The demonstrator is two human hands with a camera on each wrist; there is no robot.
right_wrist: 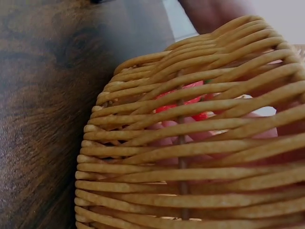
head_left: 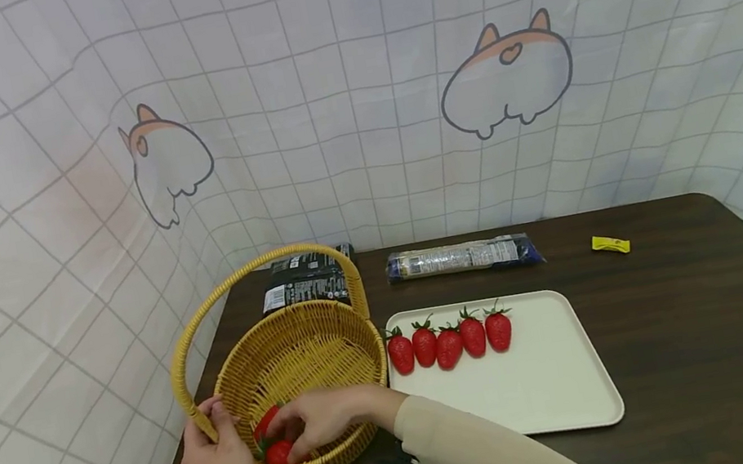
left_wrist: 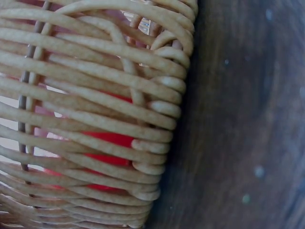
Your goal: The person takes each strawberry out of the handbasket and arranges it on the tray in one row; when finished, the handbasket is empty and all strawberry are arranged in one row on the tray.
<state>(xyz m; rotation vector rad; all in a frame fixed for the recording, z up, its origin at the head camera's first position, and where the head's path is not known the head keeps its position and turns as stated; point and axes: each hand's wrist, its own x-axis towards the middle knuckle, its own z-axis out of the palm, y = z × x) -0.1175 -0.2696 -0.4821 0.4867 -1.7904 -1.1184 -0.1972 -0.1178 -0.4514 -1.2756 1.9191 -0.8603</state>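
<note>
A yellow wicker basket (head_left: pixel 293 337) with a tall arched handle stands at the left of the table, tipped somewhat. My left hand (head_left: pixel 219 458) grips it where the handle's base meets the rim. My right hand (head_left: pixel 322 419) reaches inside, its fingers curled about a red strawberry (head_left: pixel 279 453); how firmly is hidden. A second strawberry (head_left: pixel 266 421) lies just behind, partly under the fingers. Through the weave in the left wrist view, red strawberry (left_wrist: pixel 112 148) shows behind the basket wall. The right wrist view also catches strawberry (right_wrist: pixel 183 98) and fingertips (right_wrist: pixel 174 136) through the wicker.
A cream tray (head_left: pixel 546 375) right of the basket bears a row of several strawberries (head_left: pixel 449 347) along its far left. Behind stand a black packet (head_left: pixel 305 281) and a long clear-and-blue package (head_left: pixel 461 257). A small yellow wrapper (head_left: pixel 610 244) lies at the back right.
</note>
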